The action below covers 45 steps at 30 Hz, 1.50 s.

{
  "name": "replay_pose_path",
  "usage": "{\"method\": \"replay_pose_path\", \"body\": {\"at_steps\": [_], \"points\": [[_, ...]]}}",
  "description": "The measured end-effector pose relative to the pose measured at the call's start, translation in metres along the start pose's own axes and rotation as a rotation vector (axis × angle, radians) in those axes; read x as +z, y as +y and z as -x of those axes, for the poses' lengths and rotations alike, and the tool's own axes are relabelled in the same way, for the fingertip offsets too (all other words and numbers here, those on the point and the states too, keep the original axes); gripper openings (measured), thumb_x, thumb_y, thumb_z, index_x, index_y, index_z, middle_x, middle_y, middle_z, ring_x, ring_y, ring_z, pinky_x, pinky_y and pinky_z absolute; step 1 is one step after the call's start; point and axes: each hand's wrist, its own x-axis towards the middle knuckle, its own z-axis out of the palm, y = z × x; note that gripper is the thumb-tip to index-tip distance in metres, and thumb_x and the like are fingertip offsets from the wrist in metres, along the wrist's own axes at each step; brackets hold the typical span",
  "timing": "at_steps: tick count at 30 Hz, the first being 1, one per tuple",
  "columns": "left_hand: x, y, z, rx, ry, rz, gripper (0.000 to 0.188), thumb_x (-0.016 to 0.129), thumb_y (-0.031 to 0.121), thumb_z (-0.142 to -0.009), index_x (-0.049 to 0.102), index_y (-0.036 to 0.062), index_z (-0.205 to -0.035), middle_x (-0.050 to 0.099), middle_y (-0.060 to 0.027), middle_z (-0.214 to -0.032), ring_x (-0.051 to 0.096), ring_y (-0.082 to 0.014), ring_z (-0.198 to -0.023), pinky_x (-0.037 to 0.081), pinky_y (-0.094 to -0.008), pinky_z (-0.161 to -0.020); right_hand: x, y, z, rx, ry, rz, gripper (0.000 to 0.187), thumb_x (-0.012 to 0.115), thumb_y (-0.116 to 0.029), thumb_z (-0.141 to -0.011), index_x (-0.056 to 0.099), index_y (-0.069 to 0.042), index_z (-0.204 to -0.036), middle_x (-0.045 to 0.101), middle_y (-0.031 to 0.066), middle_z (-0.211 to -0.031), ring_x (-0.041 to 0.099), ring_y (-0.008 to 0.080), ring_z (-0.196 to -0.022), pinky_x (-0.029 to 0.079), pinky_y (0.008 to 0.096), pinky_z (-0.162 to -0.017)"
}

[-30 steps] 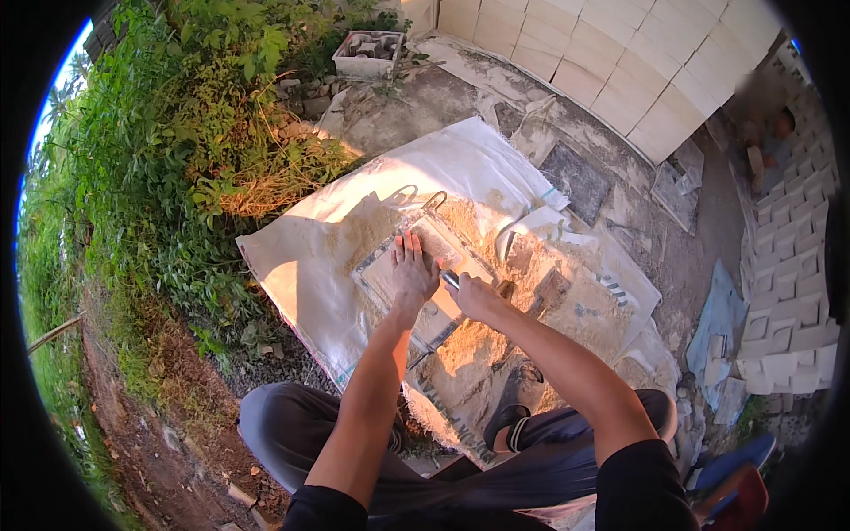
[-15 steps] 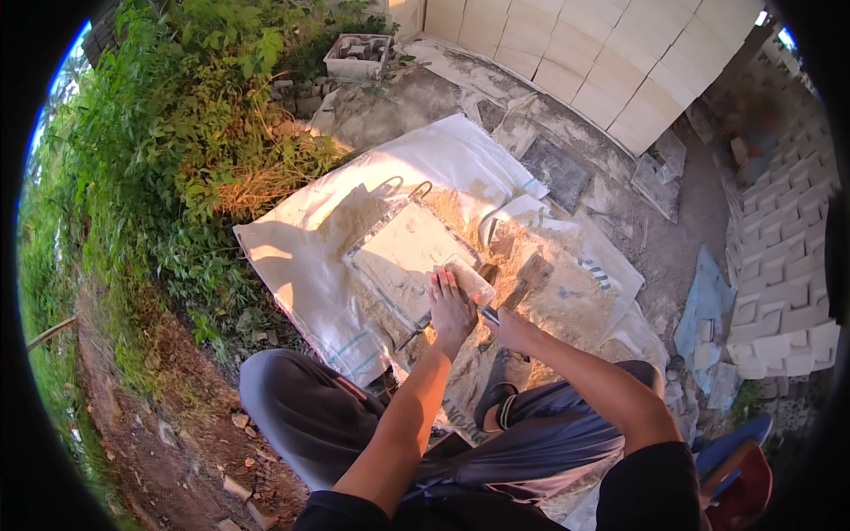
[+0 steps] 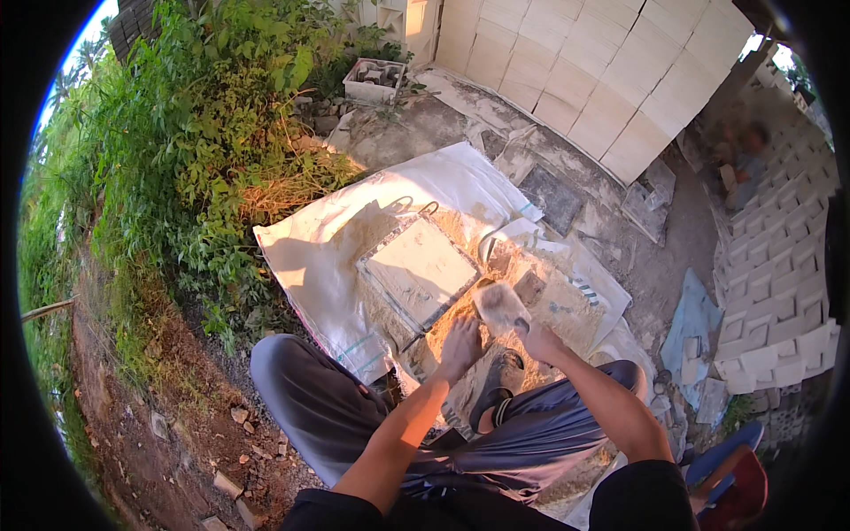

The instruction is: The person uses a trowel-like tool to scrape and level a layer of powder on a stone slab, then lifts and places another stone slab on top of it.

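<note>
My right hand (image 3: 541, 344) is closed around the handle of a trowel (image 3: 502, 306), whose flat, dusty blade points away from me over a loose pile of tan sand-like powder (image 3: 459, 311). Left of the trowel, my left hand (image 3: 462, 347) is low at the near edge of that powder. Its fingers are curled, and what they may hold is hidden. Beyond it lies a square metal-edged mould (image 3: 418, 273), its top covered by a pale, fairly level layer. Half of this surface is in shadow, and wire loops stick up at its far side.
A white woven sack (image 3: 305, 252) is spread beneath the mould. Dark square slabs (image 3: 551, 196) lie beyond it. Pale tiles (image 3: 567, 62) stand stacked at the back, with patterned blocks (image 3: 775, 301) at right. Plants (image 3: 204, 177) border the left. Another person (image 3: 746, 164) is far right.
My left hand has left the trowel blade and come nearer to me, over the powder. My right hand has drawn the trowel right, off the mould's edge.
</note>
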Motion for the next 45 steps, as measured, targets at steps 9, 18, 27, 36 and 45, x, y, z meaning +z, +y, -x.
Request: {"method": "replay_pose_path", "body": {"at_steps": [9,18,27,36,45], "points": [[-0.064,-0.116,-0.051,-0.299,0.365,-0.424,0.064,0.040,0.035,-0.092,0.025,-0.0057,-0.140,0.016,-0.0225,-0.149,0.012,-0.0357,-0.140,0.007,-0.0480,-0.113,-0.070,-0.082,-0.032,-0.115,0.245,-0.243,0.055,0.038,-0.044,-0.095,0.056,0.008,-0.098,0.063,0.0281,-0.084,0.063,0.0424,-0.079,0.048,0.0500,-0.070],[-0.026,-0.116,-0.121,-0.064,0.440,-0.316,0.067,0.046,0.033,-0.091,0.022,-0.0033,-0.142,0.018,-0.0181,-0.150,0.015,-0.0320,-0.140,0.007,-0.0498,-0.112,-0.093,-0.121,-0.070,-0.270,0.448,-0.361,0.055,0.043,-0.044,-0.093,0.056,0.009,-0.091,0.061,0.0323,-0.077,0.061,0.0459,-0.077,0.049,0.0517,-0.070],[-0.058,-0.149,-0.159,-0.009,0.487,-0.356,0.061,0.045,0.031,-0.092,0.027,-0.0021,-0.140,0.022,-0.0161,-0.149,0.020,-0.0326,-0.138,0.012,-0.0493,-0.112,-0.083,-0.106,-0.086,-0.134,0.320,-0.332,0.054,0.041,-0.044,-0.094,0.056,0.009,-0.093,0.061,0.0316,-0.082,0.061,0.0460,-0.082,0.048,0.0515,-0.074],[-0.073,-0.179,-0.112,-0.047,0.315,-0.361,0.061,0.038,0.032,-0.093,0.021,0.0024,-0.144,0.016,-0.0129,-0.152,0.012,-0.0261,-0.141,0.005,-0.0463,-0.114,-0.071,-0.111,-0.082,-0.179,0.294,-0.240,0.058,0.038,-0.046,-0.095,0.056,0.010,-0.097,0.062,0.0302,-0.088,0.061,0.0441,-0.086,0.048,0.0505,-0.075],[-0.069,-0.152,-0.025,-0.085,0.251,-0.369,0.064,0.033,0.037,-0.094,0.017,0.0003,-0.144,0.015,-0.0159,-0.151,0.009,-0.0303,-0.141,0.005,-0.0474,-0.114,-0.064,-0.120,-0.083,-0.163,0.193,-0.266,0.059,0.038,-0.047,-0.095,0.057,0.009,-0.094,0.062,0.0285,-0.080,0.063,0.0427,-0.079,0.048,0.0505,-0.071]]}}
